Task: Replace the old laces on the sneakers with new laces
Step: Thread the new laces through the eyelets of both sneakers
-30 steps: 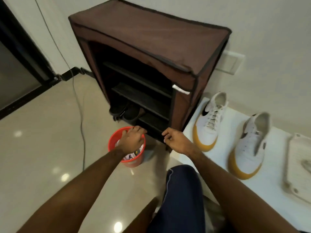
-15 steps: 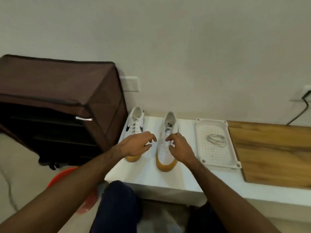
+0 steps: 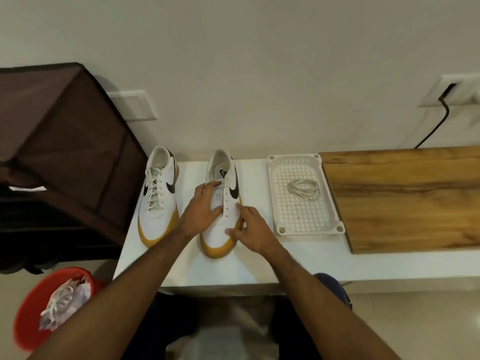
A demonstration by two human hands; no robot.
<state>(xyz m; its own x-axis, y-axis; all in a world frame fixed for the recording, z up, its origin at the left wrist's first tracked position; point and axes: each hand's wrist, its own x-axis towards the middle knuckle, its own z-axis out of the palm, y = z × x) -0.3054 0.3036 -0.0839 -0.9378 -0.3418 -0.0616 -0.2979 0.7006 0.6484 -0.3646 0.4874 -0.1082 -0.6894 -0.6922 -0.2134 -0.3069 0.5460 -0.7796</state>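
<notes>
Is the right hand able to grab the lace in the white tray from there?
Probably yes. The right hand rests on the unlaced sneaker, and the coiled lace lies uncovered in the white tray just beside it, with nothing between.

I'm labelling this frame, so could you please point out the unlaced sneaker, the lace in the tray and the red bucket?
unlaced sneaker [image 3: 217,236]: head view, white toe.
lace [image 3: 304,188]: head view, middle of the coil.
red bucket [image 3: 26,311]: head view, left rim.
</notes>
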